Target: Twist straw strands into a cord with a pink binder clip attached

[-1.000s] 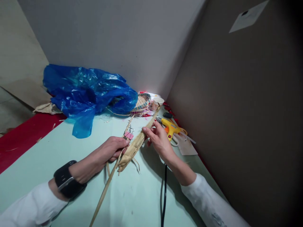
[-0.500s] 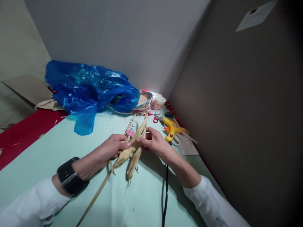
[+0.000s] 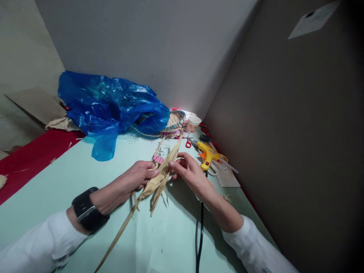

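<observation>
Dry, tan corn husks [image 3: 155,182] slant between my two hands above the pale green table. My left hand [image 3: 142,173] is closed on them, thumb on top, together with a thin braided strand. A pink binder clip [image 3: 158,158] grips that braid just beyond my left fingers. My right hand [image 3: 184,168] pinches the husk's right side between thumb and fingers; some of its fingertips are hidden behind the husk. One long narrow strip [image 3: 116,237] trails from my left hand toward the near edge.
A yellow glue gun [image 3: 209,153] lies right of my right hand, its black cord [image 3: 201,231] running toward me. Near it are red-handled scissors [image 3: 188,143] and a paper cup [image 3: 193,123]. A blue plastic bag [image 3: 113,102] and woven basket [image 3: 176,119] lie against the wall.
The loose lower husk piece has swung in closer to the main husk, and my right fingers have shifted slightly along it. My left hand keeps its hold. The view has moved a little.
</observation>
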A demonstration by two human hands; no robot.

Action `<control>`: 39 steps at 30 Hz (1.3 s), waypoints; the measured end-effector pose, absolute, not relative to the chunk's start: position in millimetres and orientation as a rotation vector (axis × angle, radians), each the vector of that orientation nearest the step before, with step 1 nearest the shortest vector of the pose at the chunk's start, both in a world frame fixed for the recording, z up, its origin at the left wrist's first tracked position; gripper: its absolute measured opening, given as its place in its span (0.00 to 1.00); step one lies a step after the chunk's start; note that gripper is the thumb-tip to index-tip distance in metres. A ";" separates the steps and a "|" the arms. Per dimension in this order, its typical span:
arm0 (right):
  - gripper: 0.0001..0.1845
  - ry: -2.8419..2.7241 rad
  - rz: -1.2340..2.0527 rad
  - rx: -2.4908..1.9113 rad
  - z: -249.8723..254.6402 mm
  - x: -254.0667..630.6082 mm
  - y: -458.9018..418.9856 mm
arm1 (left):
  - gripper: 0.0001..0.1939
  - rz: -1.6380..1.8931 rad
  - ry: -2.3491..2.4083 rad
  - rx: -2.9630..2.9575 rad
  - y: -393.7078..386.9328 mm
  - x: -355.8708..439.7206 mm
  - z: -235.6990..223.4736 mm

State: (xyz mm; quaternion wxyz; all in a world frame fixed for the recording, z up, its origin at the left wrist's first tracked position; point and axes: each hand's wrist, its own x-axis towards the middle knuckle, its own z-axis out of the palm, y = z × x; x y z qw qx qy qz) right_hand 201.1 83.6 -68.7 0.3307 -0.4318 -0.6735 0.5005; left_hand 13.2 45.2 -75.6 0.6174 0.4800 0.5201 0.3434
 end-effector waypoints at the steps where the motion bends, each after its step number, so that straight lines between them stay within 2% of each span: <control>1: 0.19 -1.814 1.108 -1.155 -67.7 203.6 82.9 | 0.10 0.794 1.193 1.099 44.9 13.1 -75.2; 4: 0.19 -2.159 0.331 -0.970 -62.8 210.1 80.1 | 0.09 0.802 1.163 1.079 44.3 13.0 -75.8; 6: 0.19 -2.467 0.002 -0.688 -61.3 209.9 78.2 | 0.08 0.815 1.131 1.068 45.2 13.3 -78.8; 9: 0.12 -2.726 -0.198 -0.426 -63.8 201.9 77.6 | 0.08 0.847 1.112 1.047 47.9 13.5 -86.1; 14: 0.11 -2.614 -0.296 -0.451 -60.7 194.9 81.1 | 0.09 0.871 1.130 1.034 47.1 13.0 -87.2; 17: 0.09 -2.344 -0.027 -0.622 -38.0 201.0 76.1 | 0.11 0.864 1.185 1.039 44.5 13.8 -79.6; 21: 0.04 -1.931 0.660 -0.818 16.0 209.4 62.1 | 0.19 0.827 1.250 1.013 45.4 15.4 -74.3; 24: 0.08 -1.663 1.118 -0.748 49.2 211.7 55.7 | 0.20 0.802 1.263 1.010 48.0 16.2 -75.0; 26: 0.09 -1.604 1.434 -0.750 51.7 210.2 56.9 | 0.20 0.799 1.261 1.018 48.8 16.8 -75.1; 29: 0.12 -1.718 1.825 -0.828 19.1 203.9 65.8 | 0.18 0.810 1.241 1.034 48.5 17.4 -74.7; 34: 0.12 -1.769 1.758 -1.115 -56.1 198.1 78.5 | 0.13 0.825 1.203 1.028 47.9 13.4 -77.6; 39: 0.11 -1.795 1.830 -1.092 -71.1 200.2 78.9 | 0.13 0.816 1.186 1.052 48.6 11.5 -77.1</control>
